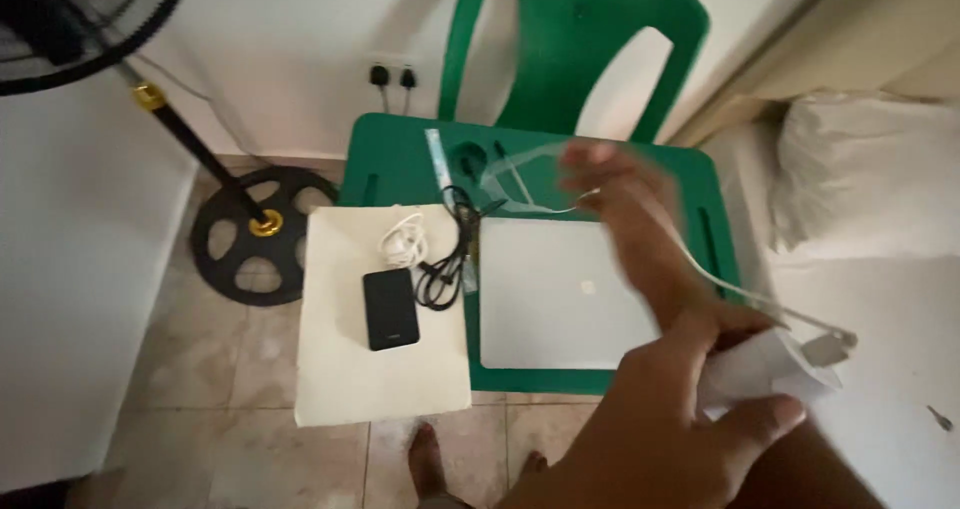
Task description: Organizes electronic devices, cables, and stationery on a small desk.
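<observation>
1. Green plastic is what the chair (pixel 575 59) is made of, and its seat is filled with things.
2. A flat silver laptop (pixel 560 294) is laid shut on the right part of the seat.
3. A cream square board (pixel 345 369) is laid on the left part, and it sticks out over the tiled floor (pixel 250 439).
4. A small black phone (pixel 390 309) is laid on the board, with a coiled white cable (pixel 403 239) and a tangled black cable (pixel 445 259) just beside it.
5. The left hand (pixel 625 204) is held open above the laptop, blurred, with a thin white cord (pixel 735 291) running by its fingers.
6. The right hand (pixel 670 419) is closed on a white charger block (pixel 770 369) near the white bed (pixel 880 319).
7. A black round fan base (pixel 255 234) is seen on the floor to the left.
</observation>
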